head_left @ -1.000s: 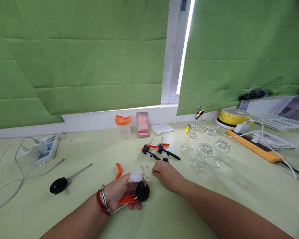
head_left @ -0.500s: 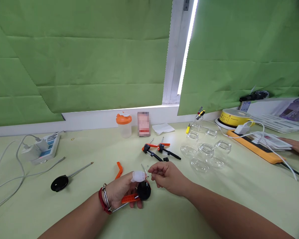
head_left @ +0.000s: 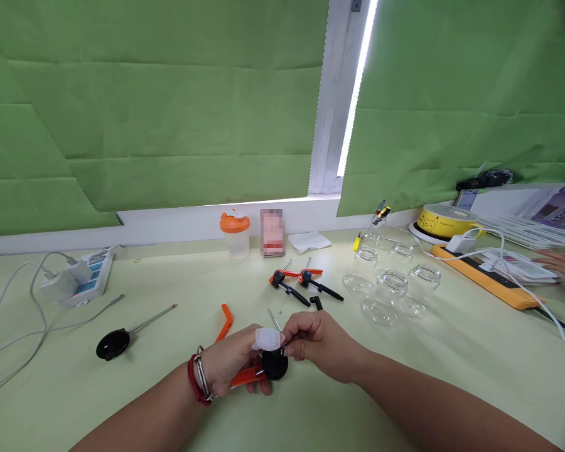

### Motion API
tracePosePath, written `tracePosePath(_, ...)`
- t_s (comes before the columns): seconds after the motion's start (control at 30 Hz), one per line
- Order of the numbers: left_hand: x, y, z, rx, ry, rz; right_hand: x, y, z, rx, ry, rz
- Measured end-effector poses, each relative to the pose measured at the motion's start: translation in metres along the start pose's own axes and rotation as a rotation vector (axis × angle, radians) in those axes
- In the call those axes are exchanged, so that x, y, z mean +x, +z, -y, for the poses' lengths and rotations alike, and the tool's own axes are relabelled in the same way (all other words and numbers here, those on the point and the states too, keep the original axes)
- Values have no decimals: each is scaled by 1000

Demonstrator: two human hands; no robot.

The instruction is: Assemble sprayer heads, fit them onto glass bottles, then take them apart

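Note:
My left hand (head_left: 233,363) is closed round a small tool with a black round disc (head_left: 275,364), an orange lever (head_left: 245,376) and a metal rod. Its thumb wears a white bandage. My right hand (head_left: 316,342) is pinched at the top of the black disc, touching the left thumb; what it pinches is too small to make out. Just beyond the hands lie a thin metal pin (head_left: 274,319) and an orange bent piece (head_left: 225,321). Two more orange-and-black clamps (head_left: 295,281) lie farther back.
A second black disc on a rod (head_left: 115,342) lies left. Several glass jars (head_left: 390,290) stand right. An orange-lidded cup (head_left: 235,235), a power strip with cables (head_left: 82,281), an orange pad (head_left: 488,277) and a yellow tin (head_left: 445,221) sit around. Another person's hand (head_left: 562,262) rests far right.
My right hand lifted from the table, closed into a pinch and moved left onto the black disc in my left hand. The other person's hand came in at the far right.

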State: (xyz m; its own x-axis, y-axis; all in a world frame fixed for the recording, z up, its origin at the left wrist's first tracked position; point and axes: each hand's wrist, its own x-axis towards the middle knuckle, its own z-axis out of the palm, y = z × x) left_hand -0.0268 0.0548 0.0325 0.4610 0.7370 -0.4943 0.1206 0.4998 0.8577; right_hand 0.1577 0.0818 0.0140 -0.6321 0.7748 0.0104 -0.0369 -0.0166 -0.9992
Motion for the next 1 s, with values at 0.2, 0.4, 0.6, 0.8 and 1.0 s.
tracePosePath(0.2,-2,3,-1,29,29,-5,0,2,-2,-128,-98,-10)
tracePosePath(0.4,-3,6,-5,75,47,28,-2,4,-1,-149,-87,-12)
tracePosePath(0.6,-3,6,-4,83,41,39,-3,6,2,-133,-74,-9)
tracePosePath(0.8,-3,6,-5,77,43,47,-2,4,0,-133,-83,13)
tracePosePath(1.0,-4,6,-5,73,42,35,-1,3,-4,-61,-80,25)
